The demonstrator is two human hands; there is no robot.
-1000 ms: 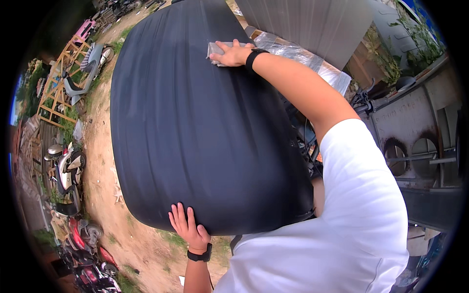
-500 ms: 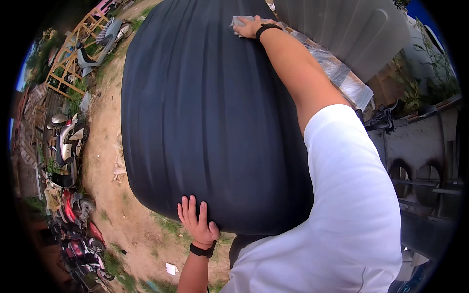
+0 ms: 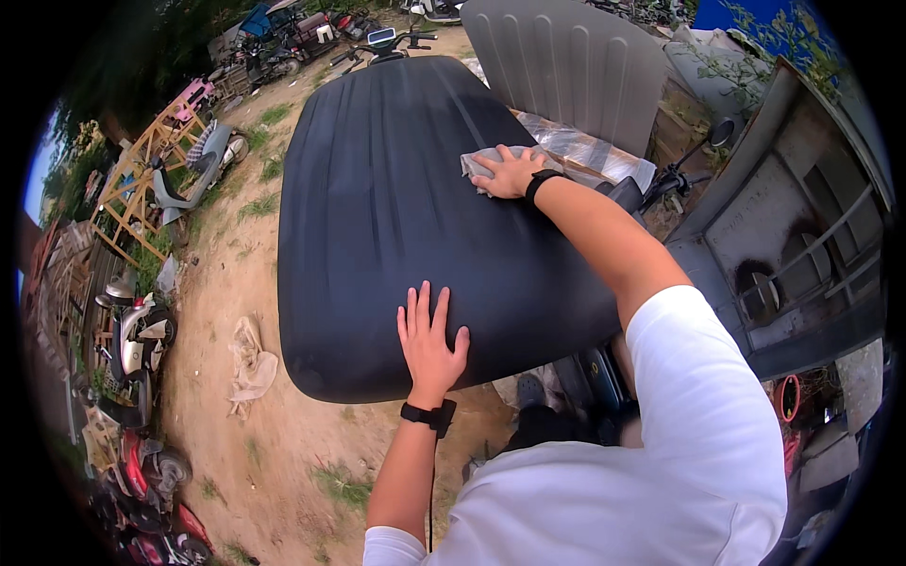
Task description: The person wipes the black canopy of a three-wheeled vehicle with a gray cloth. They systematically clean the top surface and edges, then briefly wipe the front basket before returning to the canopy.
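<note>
A large dark panel [image 3: 396,189] with raised lengthwise ribs and rounded corners, like a vehicle roof, spans the middle of the view. My right hand [image 3: 510,172] presses a crumpled light grey rag [image 3: 483,162] against its right side, fingers spread over the cloth. Toward the panel's near edge, my left hand [image 3: 431,344] lies flat with fingers apart and holds nothing. A black band circles each wrist.
Handlebars with a small display [image 3: 382,40] show beyond the far edge. To the right stand a grey ribbed panel [image 3: 566,71], plastic-wrapped material [image 3: 585,146] and a metal frame [image 3: 802,208]. Parked scooters [image 3: 132,340] and a wooden frame [image 3: 142,179] line the left, past sandy ground.
My right hand has come nearer along the panel with the rag. My left hand now rests farther in from the near edge. The view has shifted, showing the panel's far end and handlebars.
</note>
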